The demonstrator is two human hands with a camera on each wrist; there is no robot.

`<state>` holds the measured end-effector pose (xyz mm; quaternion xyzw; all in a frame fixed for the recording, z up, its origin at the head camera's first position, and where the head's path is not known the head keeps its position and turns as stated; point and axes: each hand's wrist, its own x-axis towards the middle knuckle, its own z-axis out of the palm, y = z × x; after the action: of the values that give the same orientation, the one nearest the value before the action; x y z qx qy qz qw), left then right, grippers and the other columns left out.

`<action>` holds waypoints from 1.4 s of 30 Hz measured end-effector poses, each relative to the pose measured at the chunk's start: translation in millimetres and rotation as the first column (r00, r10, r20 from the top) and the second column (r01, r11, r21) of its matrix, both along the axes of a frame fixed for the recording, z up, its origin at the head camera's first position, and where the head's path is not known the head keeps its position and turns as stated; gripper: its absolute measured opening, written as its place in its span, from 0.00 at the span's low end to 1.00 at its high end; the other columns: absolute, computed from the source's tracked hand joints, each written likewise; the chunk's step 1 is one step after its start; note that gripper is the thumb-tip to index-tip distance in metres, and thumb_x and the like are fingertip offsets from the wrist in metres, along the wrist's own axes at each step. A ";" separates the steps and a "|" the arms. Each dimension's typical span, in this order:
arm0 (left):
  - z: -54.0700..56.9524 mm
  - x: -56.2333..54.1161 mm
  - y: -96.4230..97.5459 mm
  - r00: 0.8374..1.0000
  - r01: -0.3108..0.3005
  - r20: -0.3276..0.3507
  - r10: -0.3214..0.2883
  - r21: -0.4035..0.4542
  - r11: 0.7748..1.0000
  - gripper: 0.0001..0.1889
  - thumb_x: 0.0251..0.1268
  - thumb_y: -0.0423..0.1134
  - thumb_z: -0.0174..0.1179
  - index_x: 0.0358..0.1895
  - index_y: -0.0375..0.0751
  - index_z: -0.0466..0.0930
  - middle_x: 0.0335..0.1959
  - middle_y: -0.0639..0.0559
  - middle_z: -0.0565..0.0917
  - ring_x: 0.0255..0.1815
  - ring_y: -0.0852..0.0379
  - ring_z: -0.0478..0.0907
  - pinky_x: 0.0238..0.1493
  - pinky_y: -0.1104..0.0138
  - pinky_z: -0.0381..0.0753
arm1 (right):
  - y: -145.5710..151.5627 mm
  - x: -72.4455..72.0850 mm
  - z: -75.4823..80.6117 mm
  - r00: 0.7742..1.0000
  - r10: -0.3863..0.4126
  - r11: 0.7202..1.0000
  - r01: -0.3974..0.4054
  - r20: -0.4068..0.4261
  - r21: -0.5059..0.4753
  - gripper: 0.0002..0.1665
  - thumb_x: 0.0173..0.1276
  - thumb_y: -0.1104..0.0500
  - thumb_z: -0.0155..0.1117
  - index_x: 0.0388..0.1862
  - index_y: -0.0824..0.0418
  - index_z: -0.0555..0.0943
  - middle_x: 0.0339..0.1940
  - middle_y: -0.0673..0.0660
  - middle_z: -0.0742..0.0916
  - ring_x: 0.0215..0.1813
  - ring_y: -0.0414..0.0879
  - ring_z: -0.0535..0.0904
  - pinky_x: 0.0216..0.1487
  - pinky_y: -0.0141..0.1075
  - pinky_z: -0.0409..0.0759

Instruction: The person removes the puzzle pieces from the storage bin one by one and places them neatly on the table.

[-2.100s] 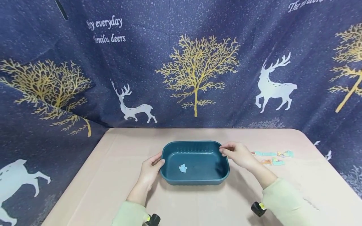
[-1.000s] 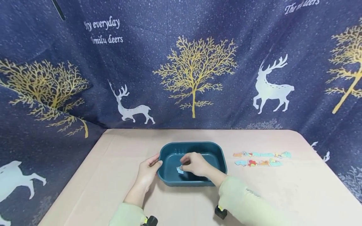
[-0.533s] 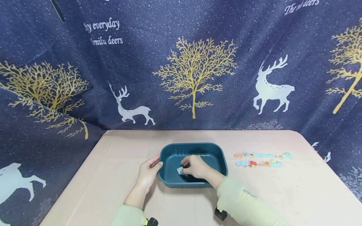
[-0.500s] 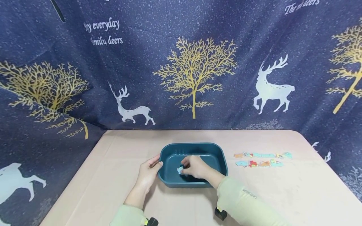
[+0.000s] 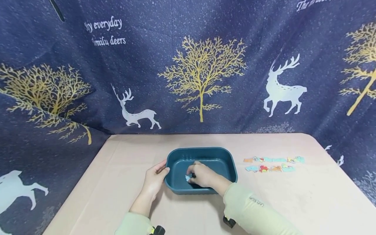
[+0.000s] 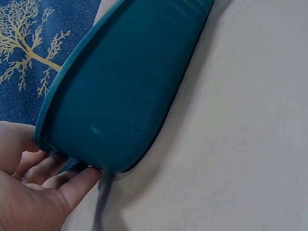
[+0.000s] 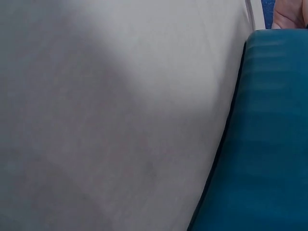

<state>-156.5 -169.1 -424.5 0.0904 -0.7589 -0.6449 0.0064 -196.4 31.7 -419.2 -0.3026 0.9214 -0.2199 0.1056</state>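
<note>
A dark teal plastic tub (image 5: 202,191) stands on the table in the head view. My left hand (image 5: 154,178) grips its left end, thumb at the rim; in the left wrist view this hand (image 6: 36,192) holds the end of the tub (image 6: 120,86), with fingers along its outside. Inside the tub, my right hand (image 5: 202,175) pinches a small light-blue flat piece (image 5: 187,178), perhaps a jigsaw piece, at the bottom left. The fingers cover much of that piece. The right wrist view shows only the tub's outer wall (image 7: 274,144) and part of a hand at the top right.
To the right of the tub lie two rows of colourful flat pieces, a back row (image 5: 279,160) and a front row (image 5: 276,168). A beige cloth covers the table (image 5: 132,147). Behind it hangs a dark blue curtain (image 5: 141,81) with deer and trees.
My right hand has left the tub's right rim and moved left into the tub, onto the light-blue piece. During the last half second it shifts only slightly. The left hand keeps its hold.
</note>
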 end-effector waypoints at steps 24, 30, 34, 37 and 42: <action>-0.7 5.5 1.3 1.000 -0.003 0.003 0.003 0.044 0.999 0.22 0.67 0.34 0.54 0.64 0.33 0.69 0.62 0.33 0.73 0.62 0.42 0.73 0.57 0.58 0.81 | 35.2 -5.6 9.6 0.974 -0.029 0.952 0.096 0.226 -0.292 0.12 0.63 0.67 0.61 0.45 0.64 0.82 0.33 0.53 0.85 0.30 0.39 0.79 0.29 0.30 0.80; -2.9 2.8 1.5 1.000 -0.019 0.006 0.019 0.040 0.999 0.22 0.66 0.34 0.55 0.63 0.34 0.70 0.61 0.34 0.75 0.61 0.43 0.74 0.56 0.60 0.81 | 44.4 -6.2 19.8 0.960 -0.045 0.929 0.143 0.276 -0.342 0.11 0.63 0.67 0.61 0.45 0.66 0.81 0.33 0.54 0.86 0.29 0.40 0.82 0.28 0.31 0.82; -2.6 1.2 1.7 1.000 -0.019 -0.004 0.020 0.043 0.999 0.22 0.66 0.34 0.55 0.63 0.34 0.70 0.61 0.35 0.75 0.61 0.44 0.74 0.57 0.60 0.81 | 52.4 -7.7 26.3 0.950 -0.065 0.908 0.183 0.306 -0.376 0.11 0.64 0.67 0.61 0.45 0.67 0.80 0.33 0.55 0.86 0.30 0.42 0.83 0.28 0.33 0.83; -1.8 1.1 1.5 1.000 -0.015 -0.010 0.016 0.044 0.999 0.22 0.67 0.34 0.55 0.64 0.34 0.70 0.61 0.34 0.74 0.61 0.44 0.74 0.57 0.60 0.81 | 59.4 -8.4 30.0 0.952 -0.068 0.899 0.188 0.297 -0.396 0.10 0.65 0.65 0.60 0.44 0.67 0.80 0.33 0.55 0.86 0.31 0.43 0.83 0.28 0.36 0.84; -1.8 0.4 0.8 1.000 -0.013 -0.009 0.013 0.046 0.999 0.23 0.67 0.34 0.55 0.64 0.33 0.69 0.61 0.34 0.74 0.61 0.43 0.75 0.56 0.60 0.82 | 73.2 -9.3 35.5 0.959 -0.082 0.888 0.194 0.271 -0.418 0.09 0.65 0.62 0.61 0.43 0.64 0.81 0.33 0.55 0.87 0.33 0.45 0.81 0.31 0.41 0.85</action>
<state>-156.1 -168.3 -426.3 0.0924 -0.7431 -0.6627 0.0122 -205.7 104.9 -383.8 -0.2224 0.8467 -0.4651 0.1317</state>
